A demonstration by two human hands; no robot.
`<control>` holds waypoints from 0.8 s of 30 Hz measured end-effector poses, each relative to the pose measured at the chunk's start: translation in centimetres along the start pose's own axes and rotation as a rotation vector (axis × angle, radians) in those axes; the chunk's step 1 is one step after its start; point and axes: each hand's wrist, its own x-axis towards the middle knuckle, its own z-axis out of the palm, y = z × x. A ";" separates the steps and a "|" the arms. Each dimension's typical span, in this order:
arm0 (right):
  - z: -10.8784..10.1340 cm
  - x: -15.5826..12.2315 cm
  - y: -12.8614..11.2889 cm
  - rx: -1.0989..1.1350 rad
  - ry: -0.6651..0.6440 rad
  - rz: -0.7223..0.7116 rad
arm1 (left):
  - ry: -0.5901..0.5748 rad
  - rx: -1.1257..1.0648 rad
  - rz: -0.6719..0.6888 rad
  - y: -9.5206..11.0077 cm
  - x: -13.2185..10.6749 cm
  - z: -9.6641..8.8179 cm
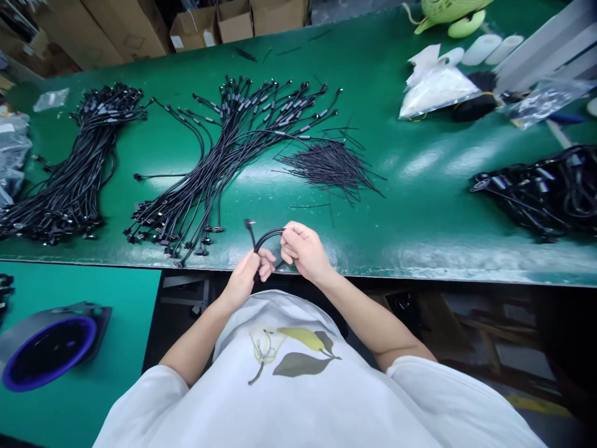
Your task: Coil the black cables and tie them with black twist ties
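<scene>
A black cable (268, 235) bends in a loop between my two hands at the table's front edge. My left hand (247, 269) grips it with the fingers closed, and one connector end (250, 223) sticks up above that hand. My right hand (304, 249) pinches the other side of the loop. Just beyond lies a spread bundle of black cables (205, 168) with connectors at both ends. To its right is a pile of thin black ties (329, 169).
Another cable bundle (88, 155) lies at the left, and coiled cables (541, 193) at the right. A white plastic bag (436, 87) sits at the back right. Cardboard boxes (196, 30) stand behind the green table (420, 224). A purple-rimmed round object (50, 354) is at lower left.
</scene>
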 end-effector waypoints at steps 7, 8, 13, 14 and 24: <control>1.7 0.1 -1.3 -0.458 -0.003 -0.468 | -0.134 0.668 0.055 3.2 1.0 -0.9; 1.6 0.0 -1.9 -0.510 -0.046 -0.496 | -0.226 0.695 0.041 4.0 1.3 -0.9; 1.4 -0.6 -4.0 -0.503 -0.086 -0.545 | -0.480 0.530 0.041 5.1 2.6 0.5; 1.3 -0.8 -4.4 -0.514 -0.070 -0.540 | -0.491 0.425 0.028 4.8 2.6 1.0; -2.3 -1.6 -7.2 -1.473 -0.325 -0.728 | -0.312 0.076 -0.385 3.0 2.0 0.2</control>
